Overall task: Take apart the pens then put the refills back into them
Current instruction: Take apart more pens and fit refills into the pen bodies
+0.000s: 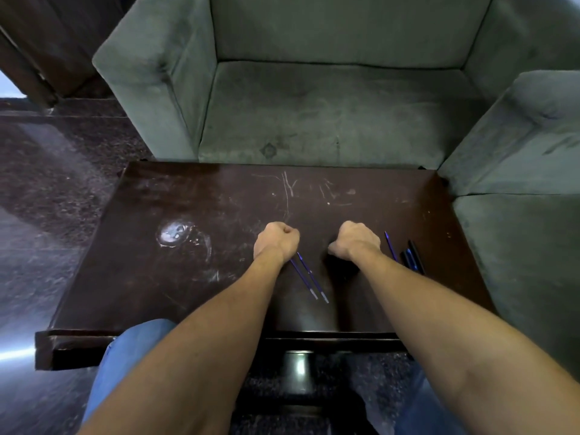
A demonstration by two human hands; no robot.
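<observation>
My left hand (276, 241) lies on the dark table (194, 277) as a fist, fingers curled under, and nothing shows in it. My right hand (354, 243) rests a hand's width to its right, also curled, with only shadow beneath it. Two thin blue refills (309, 279) lie side by side on the table, running from under my left wrist toward the near edge. A third blue refill (390, 246) lies just right of my right hand. Beside it are dark pen barrels (413, 257), close together.
A grey-green sofa (329, 114) stands right behind the table, and its side section (518, 183) borders the table's right edge. A white scuff mark (174, 235) is on the table's left half. My knees in blue jeans (125, 356) are under the near edge. Dark floor lies to the left.
</observation>
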